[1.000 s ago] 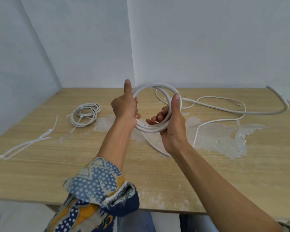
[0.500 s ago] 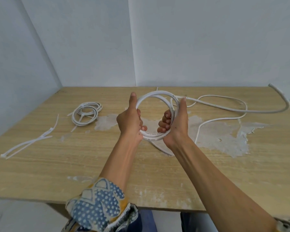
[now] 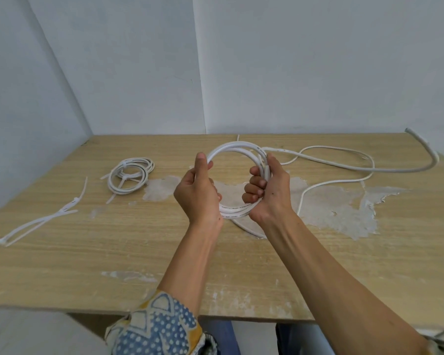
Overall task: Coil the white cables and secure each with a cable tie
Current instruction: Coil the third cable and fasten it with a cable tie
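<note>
Left hand (image 3: 196, 193) and right hand (image 3: 271, 196) both grip the white cable coil (image 3: 232, 146) — one on each side — held upright above the desk (image 3: 87, 257). The loose cable tail (image 3: 405, 171) trails right; a tied coil (image 3: 128, 176) lies left.

Near strip of bench (image 3: 87, 265) open, bare wood under both forearms. Left: tied coil (image 3: 130, 179) and loose cable ties (image 3: 41, 221) lie flat, gap between them. Right: slack white cable (image 3: 405, 170) loops across far bench. Walls (image 3: 318, 73) close off back and left.
</note>
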